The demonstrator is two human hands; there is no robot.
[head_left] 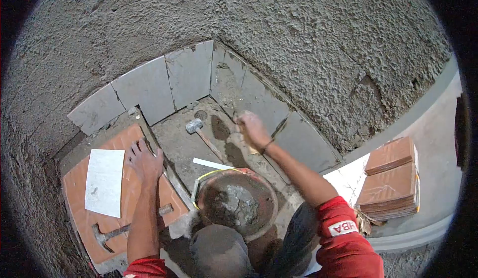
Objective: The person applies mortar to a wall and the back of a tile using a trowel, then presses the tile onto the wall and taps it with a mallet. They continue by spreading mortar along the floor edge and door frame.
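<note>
My left hand (145, 162) lies flat with fingers spread on an orange tiled surface (122, 141), just right of a loose white tile (104, 182). A claw hammer (112, 235) rests on that surface, partly behind my left forearm. My right hand (253, 130) is at the foot of the right-hand row of grey wall tiles (264, 101), its fingers curled. What it grips, if anything, is hidden. Left of it, a mallet (196, 128) with a grey head lies on the mortar-smeared floor. Near my knees stands a round bucket (271, 193) with grey mortar (241, 203) inside.
A stack of orange-brown tiles (391, 178) stands at the right beside a white sheet-like surface (348, 178). A thin white strip (211, 164) lies by the bucket. Grey tiles (147, 88) line the left wall's base; rough plaster (323, 44) rises above.
</note>
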